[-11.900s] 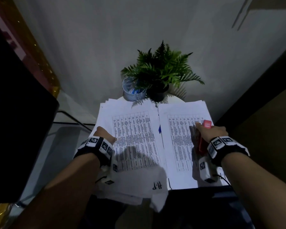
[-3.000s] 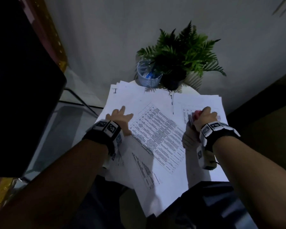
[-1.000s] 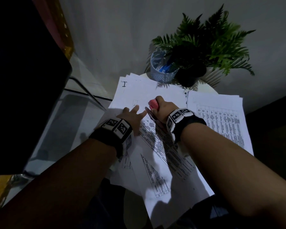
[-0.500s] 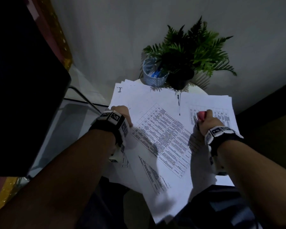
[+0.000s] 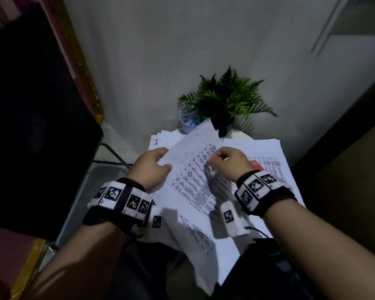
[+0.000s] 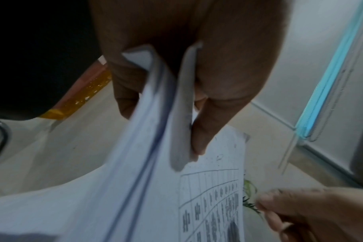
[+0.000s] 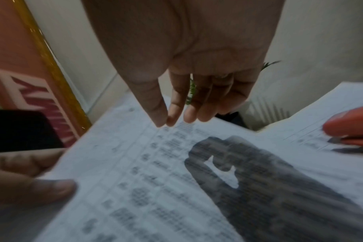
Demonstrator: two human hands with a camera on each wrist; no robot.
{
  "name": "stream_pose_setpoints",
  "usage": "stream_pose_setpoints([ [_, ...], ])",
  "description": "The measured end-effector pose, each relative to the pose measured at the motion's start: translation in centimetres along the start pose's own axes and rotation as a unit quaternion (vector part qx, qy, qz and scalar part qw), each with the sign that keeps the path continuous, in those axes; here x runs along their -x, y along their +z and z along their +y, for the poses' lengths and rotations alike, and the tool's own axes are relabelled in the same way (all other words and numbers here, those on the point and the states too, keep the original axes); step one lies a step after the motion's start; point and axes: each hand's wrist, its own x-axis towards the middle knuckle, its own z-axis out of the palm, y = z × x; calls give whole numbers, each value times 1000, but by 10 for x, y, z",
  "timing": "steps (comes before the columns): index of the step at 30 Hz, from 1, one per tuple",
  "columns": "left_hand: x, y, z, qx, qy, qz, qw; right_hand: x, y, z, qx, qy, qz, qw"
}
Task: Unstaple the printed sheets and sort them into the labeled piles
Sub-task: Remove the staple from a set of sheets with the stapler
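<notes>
My left hand pinches the left edge of a set of printed sheets and holds it tilted up off the table. My right hand hovers over the set's upper part. Its thumb and forefinger tips meet just above the paper, and nothing shows between them. A red staple remover lies on the right pile. The left pile, marked "I", lies under the raised set.
A potted fern and a mesh cup stand at the back of the small white table, against the wall. A large black object fills the left. More loose sheets hang over the near edge.
My right hand has let go of the red staple remover, which now lies on the right pile, and moved left over the sheets. My left hand has raised the set off the table.
</notes>
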Motion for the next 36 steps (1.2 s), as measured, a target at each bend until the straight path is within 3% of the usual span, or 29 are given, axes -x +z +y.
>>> stream_pose_setpoints([
  [9, 44, -2, 37, -91, 88, -6, 992, 49, -11, -44, -200, 35, -16, 979],
  [16, 58, 4, 47, -155, 105, 4, 982, 68, -16, -43, -182, 48, 5, 982],
  [20, 61, 3, 62, -250, 70, 75, 963, 70, -12, -39, -178, 14, 31, 983],
  [26, 53, 17, 72, -210, 91, 84, 970, 73, -6, -38, -141, -43, 56, 987],
  [36, 51, 19, 62, -124, 109, 92, 982, 70, 0, -41, -117, -63, 69, 989],
])
